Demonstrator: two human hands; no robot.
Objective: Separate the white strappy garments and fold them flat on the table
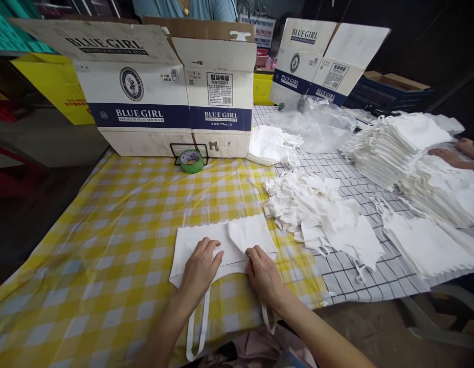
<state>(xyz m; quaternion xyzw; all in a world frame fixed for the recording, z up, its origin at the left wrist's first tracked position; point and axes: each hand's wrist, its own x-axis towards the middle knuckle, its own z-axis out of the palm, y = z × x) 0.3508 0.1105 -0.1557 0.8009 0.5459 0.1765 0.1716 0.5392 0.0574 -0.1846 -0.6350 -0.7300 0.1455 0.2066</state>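
Your left hand (200,266) lies flat on the white cloth bag (221,244) near you on the yellow check tablecloth (106,230), while your right hand (262,271) pinches its folded edge. It looks half-folded; the loose heap (317,214) to the right looks undone, with neat stacks (405,148) further right.

The tablecloth (117,225) is yellow-and-white check; beside it lies a white sheet with a thin black grid (378,276). The cloth bag (221,240) and loose pile (317,214) are white, the tape roll (191,161) green, the cartons (163,97) white with navy bands.
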